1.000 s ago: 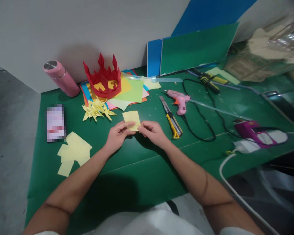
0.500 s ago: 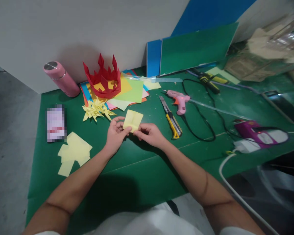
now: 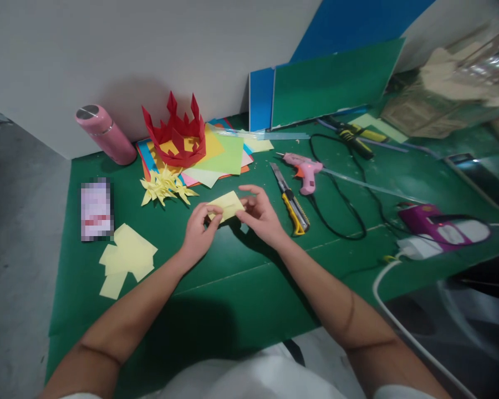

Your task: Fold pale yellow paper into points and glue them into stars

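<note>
A small yellow sheet of paper [image 3: 228,204] is held above the green table between both hands. My left hand [image 3: 200,228] pinches its left end between thumb and fingers. At the right end, my right hand [image 3: 261,217] grips the corner with its thumb, while the index finger is raised. Beyond my left hand lies a bunch of folded yellow paper pieces [image 3: 163,187]. Several loose yellow sheets [image 3: 128,252] are spread near my left forearm. A red folded-paper crown [image 3: 178,141] stands on a stack of coloured paper [image 3: 228,155].
A yellow utility knife [image 3: 291,202] with its blade out and a pink glue gun [image 3: 303,169] lie right of my hands. Its black cable runs towards a purple power strip [image 3: 430,221]. A pink bottle [image 3: 108,136], pliers [image 3: 355,138] and a phone [image 3: 482,180] are also on the table [image 3: 233,288].
The yellow sheet has turned and now lies wider and lower between my hands. My right hand has shifted slightly up, with its fingers spreading.
</note>
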A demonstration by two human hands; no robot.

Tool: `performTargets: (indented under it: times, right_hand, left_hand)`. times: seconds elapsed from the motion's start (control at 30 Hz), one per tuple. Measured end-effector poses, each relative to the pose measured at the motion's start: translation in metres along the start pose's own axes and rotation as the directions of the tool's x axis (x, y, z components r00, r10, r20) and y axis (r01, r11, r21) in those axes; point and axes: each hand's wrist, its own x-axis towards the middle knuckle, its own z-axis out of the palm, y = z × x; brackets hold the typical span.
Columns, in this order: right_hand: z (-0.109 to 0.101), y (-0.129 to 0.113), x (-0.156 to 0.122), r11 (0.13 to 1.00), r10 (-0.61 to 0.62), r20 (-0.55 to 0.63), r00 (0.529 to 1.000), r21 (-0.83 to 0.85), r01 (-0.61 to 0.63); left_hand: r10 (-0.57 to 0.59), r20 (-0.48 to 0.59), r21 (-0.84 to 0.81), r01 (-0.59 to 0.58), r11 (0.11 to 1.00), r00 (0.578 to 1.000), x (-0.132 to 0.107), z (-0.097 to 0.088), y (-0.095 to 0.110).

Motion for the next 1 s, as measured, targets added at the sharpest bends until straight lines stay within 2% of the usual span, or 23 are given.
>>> performTargets:
  times: [0.1, 0.2, 0.27, 0.37, 0.5, 0.7, 0.87, 1.0]
  right_hand:
    - [-0.0002, 0.003, -0.0018, 0.998, -0.025, 0.062, 0.998, -0.054, 0.029]
    - [-0.0006, 0.0044, -0.0044, 0.991, -0.021, 0.131, 0.991, -0.128, 0.038]
    - [-0.0006, 0.0035, -0.0059, 0.982, -0.019, 0.17, 0.985, -0.183, 0.05]
    - [0.0002, 0.0011, -0.0066, 0.945, -0.092, 0.203, 0.975, -0.29, 0.15]
    - [0.0013, 0.0005, -0.0055, 0.864, -0.194, 0.247, 0.949, -0.416, 0.284]
    - [-0.0018, 0.0042, -0.0054, 0.854, -0.217, 0.205, 0.954, -0.434, 0.287]
    - [-0.0035, 0.0045, -0.0036, 0.827, -0.21, 0.331, 0.92, -0.442, 0.347]
    - [-0.0024, 0.0036, -0.0001, 0.84, -0.198, 0.318, 0.927, -0.432, 0.327]
  left_hand:
    - [0.011, -0.044, -0.045, -0.013, 0.999, 0.999, 0.0004, 0.0008, -0.0015]
    - [-0.046, -0.085, -0.204, 0.028, 0.979, 0.995, -0.0001, 0.0026, -0.004]
    - [-0.093, -0.097, -0.24, 0.068, 0.969, 0.991, 0.0002, 0.0022, -0.0045]
    - [-0.137, -0.127, -0.199, 0.11, 0.974, 0.982, 0.0016, -0.0012, -0.0029]
    - [-0.109, -0.173, -0.104, 0.092, 0.99, 0.979, 0.0026, -0.0058, -0.0001]
    - [-0.082, -0.157, -0.081, 0.069, 0.994, 0.984, 0.0017, -0.0056, 0.001]
    - [-0.021, -0.109, -0.098, 0.01, 0.995, 0.994, 0.0024, -0.0041, 0.0016]
    - [-0.027, -0.11, -0.092, 0.016, 0.996, 0.994, 0.0019, -0.0036, 0.0023]
